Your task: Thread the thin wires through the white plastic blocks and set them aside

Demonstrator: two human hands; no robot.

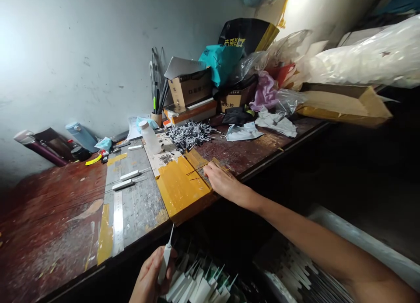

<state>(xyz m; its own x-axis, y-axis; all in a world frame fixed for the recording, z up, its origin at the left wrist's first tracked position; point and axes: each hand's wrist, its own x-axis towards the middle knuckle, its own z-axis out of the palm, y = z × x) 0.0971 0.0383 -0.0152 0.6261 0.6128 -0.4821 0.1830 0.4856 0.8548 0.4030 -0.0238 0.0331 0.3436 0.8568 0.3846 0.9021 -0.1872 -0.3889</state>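
Note:
My left hand (153,268), low in front of the table edge, is closed around a white plastic handle (165,259) with a thin pale tip pointing up. At the table's edge, my right hand (221,180) is closed, its fingertips pinching at thin dark rods (196,170) that stick out to the left over a yellow-taped block (182,185). The fingers hide the rods' other ends. Below the table, many similar white handles (197,285) with thin tips stand bunched together. Two more white handles (123,184) with long thin rods lie on the grey board (141,207).
A heap of small black-and-white pieces (192,134) lies behind the block, beside a white bottle (151,137). A steel ruler (118,224) is at left. Cardboard boxes (190,88), bags and a face mask (243,131) crowd the back. More rods (324,276) lie low at right.

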